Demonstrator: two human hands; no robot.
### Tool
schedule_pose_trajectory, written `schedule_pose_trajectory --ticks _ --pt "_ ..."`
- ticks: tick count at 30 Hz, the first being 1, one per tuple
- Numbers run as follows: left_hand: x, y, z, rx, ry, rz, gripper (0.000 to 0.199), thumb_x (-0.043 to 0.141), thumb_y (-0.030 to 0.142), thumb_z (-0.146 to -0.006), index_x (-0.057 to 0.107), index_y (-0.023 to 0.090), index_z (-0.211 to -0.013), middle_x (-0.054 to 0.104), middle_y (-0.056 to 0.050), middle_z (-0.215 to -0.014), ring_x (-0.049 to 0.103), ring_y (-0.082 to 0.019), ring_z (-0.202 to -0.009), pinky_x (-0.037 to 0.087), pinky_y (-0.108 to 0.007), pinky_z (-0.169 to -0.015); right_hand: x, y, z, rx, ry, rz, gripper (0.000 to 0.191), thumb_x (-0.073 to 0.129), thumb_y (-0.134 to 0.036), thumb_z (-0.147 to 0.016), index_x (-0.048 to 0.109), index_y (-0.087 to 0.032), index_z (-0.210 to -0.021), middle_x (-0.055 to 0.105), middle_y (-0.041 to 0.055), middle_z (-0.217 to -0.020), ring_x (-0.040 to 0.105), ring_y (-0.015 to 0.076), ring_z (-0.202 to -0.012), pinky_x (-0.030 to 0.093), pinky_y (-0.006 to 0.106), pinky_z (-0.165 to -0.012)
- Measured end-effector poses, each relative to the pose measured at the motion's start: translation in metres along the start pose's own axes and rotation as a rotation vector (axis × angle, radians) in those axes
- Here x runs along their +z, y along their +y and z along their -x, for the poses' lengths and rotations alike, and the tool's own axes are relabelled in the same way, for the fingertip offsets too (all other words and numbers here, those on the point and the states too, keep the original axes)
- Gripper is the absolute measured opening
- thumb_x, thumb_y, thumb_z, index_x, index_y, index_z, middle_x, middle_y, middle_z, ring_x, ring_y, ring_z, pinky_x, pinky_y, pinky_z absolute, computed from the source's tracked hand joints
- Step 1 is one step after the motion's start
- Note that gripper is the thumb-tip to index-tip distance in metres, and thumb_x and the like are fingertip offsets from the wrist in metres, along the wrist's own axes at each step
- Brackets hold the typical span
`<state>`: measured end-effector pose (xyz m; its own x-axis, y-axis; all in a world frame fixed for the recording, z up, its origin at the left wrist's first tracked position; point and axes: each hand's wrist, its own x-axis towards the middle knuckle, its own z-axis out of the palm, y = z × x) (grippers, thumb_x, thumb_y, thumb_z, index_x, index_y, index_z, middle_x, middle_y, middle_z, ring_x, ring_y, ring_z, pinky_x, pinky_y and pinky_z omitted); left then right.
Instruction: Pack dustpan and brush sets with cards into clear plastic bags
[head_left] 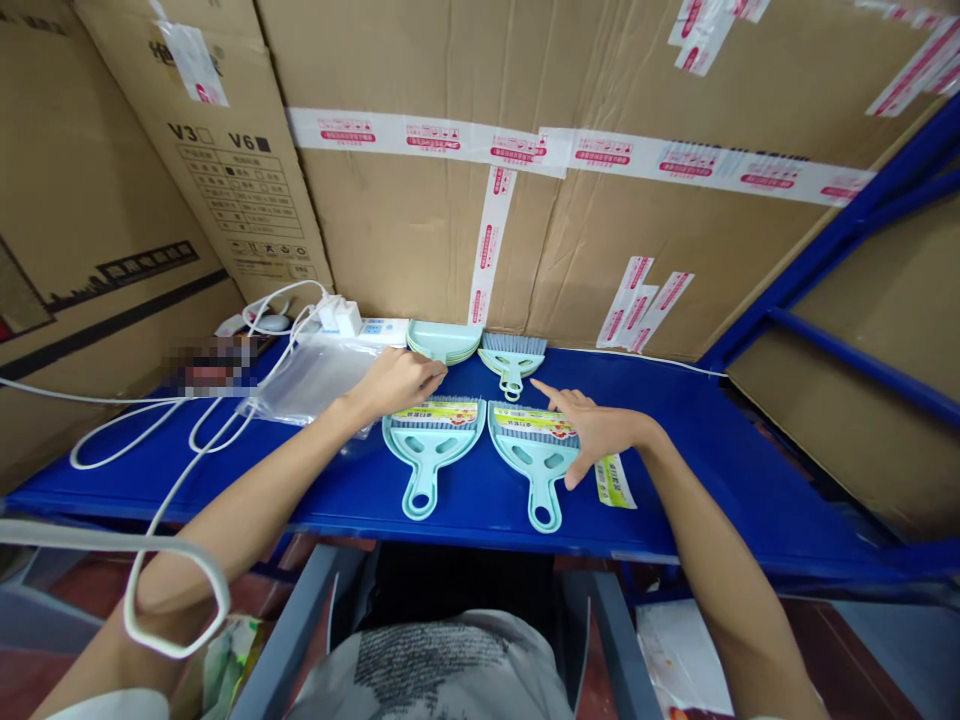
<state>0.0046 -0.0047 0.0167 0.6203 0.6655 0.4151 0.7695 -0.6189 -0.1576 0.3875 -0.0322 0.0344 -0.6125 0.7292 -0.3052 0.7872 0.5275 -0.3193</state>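
My left hand (405, 382) is closed at the near end of a stack of pale green dustpans (444, 338), its curled fingers covering the handle. Over the right side of a dustpan-and-brush set (534, 458), my right hand (600, 428) is open, with index finger and thumb apart. That finger points toward several stacked small brushes (513, 352) with grey bristles. To the left lies a second dustpan-and-brush set (430, 448), its round-holed handle toward me. Both sets carry yellow-green printed labels across the bristles. Another loose label (615, 482) lies below my right hand.
Clear plastic bags (322, 375) lie on the blue table (675, 395) at left. Behind them are a power strip (382, 330) with a white plug and looping white cables (214, 440). Cardboard walls (405, 230) stand behind, and a blue metal frame (825, 250) rises at right.
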Motion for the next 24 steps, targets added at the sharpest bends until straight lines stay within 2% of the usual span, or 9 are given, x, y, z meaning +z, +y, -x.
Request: schedule_pose_trajectory --ticks 6,8,10,12,13,14,16,18,24 --pt "-0.001 0.002 -0.001 -0.01 -0.013 0.008 0.039 0.043 0.03 -0.107 0.08 0.02 -0.102 0.08 -0.01 -0.083 0.073 -0.023 -0.071 0.034 -0.033 -0.06 -0.007 -0.001 0.003 -0.018 0.011 -0.022 0.178 0.097 -0.076 -0.042 -0.006 -0.02 -0.176 0.047 0.0264 -0.155 0.042 0.0535 -0.143 0.029 0.071 -0.119" --pt "-0.001 0.002 -0.001 -0.012 -0.019 0.01 0.039 0.043 0.031 -0.107 0.08 0.02 -0.103 0.08 -0.01 -0.083 0.073 -0.024 -0.071 0.034 -0.033 -0.06 -0.01 -0.01 0.01 -0.06 0.092 -0.042 0.162 0.096 -0.075 -0.051 0.008 -0.021 -0.176 0.051 0.0239 -0.153 0.043 0.0504 -0.143 0.031 0.069 -0.12" --pt "-0.002 0.001 0.0 -0.017 -0.018 0.011 0.039 0.042 0.031 -0.108 0.08 0.02 -0.104 0.079 -0.01 -0.082 0.072 -0.024 -0.071 0.034 -0.033 -0.06 -0.007 -0.028 0.023 -0.094 0.257 -0.074 0.119 0.089 -0.07 -0.071 0.036 -0.023 -0.168 0.057 0.019 -0.149 0.05 0.0429 -0.139 0.038 0.062 -0.118" --pt "-0.002 0.0 0.0 -0.02 -0.008 0.013 0.039 0.042 0.031 -0.108 0.08 0.02 -0.103 0.079 -0.01 -0.081 0.071 -0.023 -0.069 0.034 -0.033 -0.06 0.006 -0.051 0.042 -0.108 0.432 -0.133 0.058 0.074 -0.058 -0.094 0.063 -0.023 -0.14 0.066 0.0132 -0.132 0.063 0.031 -0.12 0.049 0.048 -0.108" --pt "-0.001 0.0 0.0 -0.017 -0.002 0.014 0.039 0.043 0.03 -0.107 0.08 0.02 -0.103 0.079 -0.01 -0.081 0.071 -0.023 -0.069 0.034 -0.033 -0.06 0.017 -0.064 0.051 -0.099 0.461 -0.167 0.036 0.066 -0.051 -0.102 0.069 -0.023 -0.123 0.07 0.0102 -0.119 0.068 0.025 -0.103 0.054 0.041 -0.096" --pt "-0.001 0.0 0.001 -0.009 0.003 0.017 0.038 0.043 0.029 -0.107 0.079 0.02 -0.101 0.079 -0.01 -0.081 0.07 -0.023 -0.068 0.034 -0.033 -0.06 0.028 -0.076 0.061 -0.096 0.465 -0.181 0.027 0.063 -0.047 -0.105 0.07 -0.022 -0.11 0.07 0.0079 -0.109 0.067 0.021 -0.089 0.056 0.037 -0.087" --pt "-0.001 0.001 0.001 0.012 0.014 0.022 0.036 0.045 0.026 -0.105 0.079 0.02 -0.097 0.078 -0.009 -0.08 0.07 -0.023 -0.067 0.033 -0.033 -0.06 0.053 -0.094 0.078 -0.093 0.429 -0.115 0.023 0.062 -0.043 -0.106 0.07 -0.022 -0.1 0.069 0.0072 -0.107 0.067 0.0192 -0.083 0.056 0.034 -0.079" --pt "0.0 0.002 0.001 0.029 0.022 0.026 0.034 0.046 0.024 -0.104 0.079 0.02 -0.094 0.077 -0.009 -0.078 0.069 -0.022 -0.066 0.033 -0.033 -0.059 0.074 -0.104 0.088 -0.084 0.434 -0.027 0.02 0.062 -0.039 -0.106 0.071 -0.022 -0.101 0.066 0.0086 -0.112 0.068 0.0207 -0.087 0.058 0.035 -0.08" --pt "0.001 0.002 0.001 0.026 0.047 0.031 0.035 0.046 0.026 -0.105 0.08 0.02 -0.099 0.077 -0.009 -0.079 0.07 -0.024 -0.067 0.038 -0.034 -0.061 0.112 -0.105 0.087 -0.133 0.604 0.046 0.02 0.057 -0.029 -0.108 0.074 -0.02 -0.103 0.061 0.0126 -0.113 0.07 0.0195 -0.082 0.063 0.036 -0.075"
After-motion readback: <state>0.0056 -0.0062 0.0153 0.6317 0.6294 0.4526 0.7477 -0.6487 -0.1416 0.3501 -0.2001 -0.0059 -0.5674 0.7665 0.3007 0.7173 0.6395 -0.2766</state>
